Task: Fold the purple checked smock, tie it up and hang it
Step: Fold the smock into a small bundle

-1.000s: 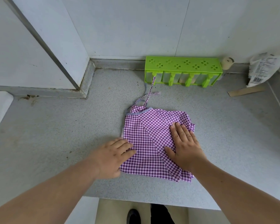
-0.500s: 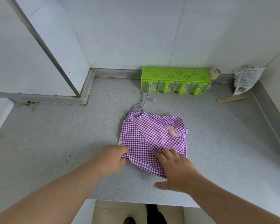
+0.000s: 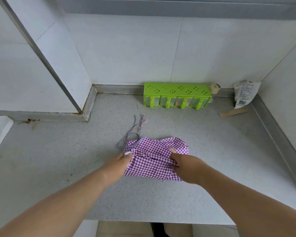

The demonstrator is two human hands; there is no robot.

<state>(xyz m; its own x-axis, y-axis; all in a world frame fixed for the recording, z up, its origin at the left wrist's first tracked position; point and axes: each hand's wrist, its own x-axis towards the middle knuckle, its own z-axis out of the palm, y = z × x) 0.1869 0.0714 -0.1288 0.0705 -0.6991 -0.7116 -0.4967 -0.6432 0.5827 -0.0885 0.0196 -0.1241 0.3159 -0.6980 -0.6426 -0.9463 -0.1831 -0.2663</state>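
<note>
On the speckled grey tabletop (image 3: 212,151), both grips pinch the folded purple checked smock (image 3: 154,158): left hand (image 3: 120,162) at its left edge, right hand (image 3: 186,166) at its right (thumb tucked under a fold), ties (image 3: 135,130) trailing toward a green rack (image 3: 176,94).

Thin cloth smock (image 3: 155,157); matt speckled counter (image 3: 212,142) (probably stone); plastic rack (image 3: 177,95).

The folded purple checked cloth smock (image 3: 154,158) lies mid-frame on the speckled grey stone counter (image 3: 58,159). Behind it, against the wall, stands the green plastic perforated rack (image 3: 176,90); a crumpled white printed packet (image 3: 245,94) leans upper right.
</note>
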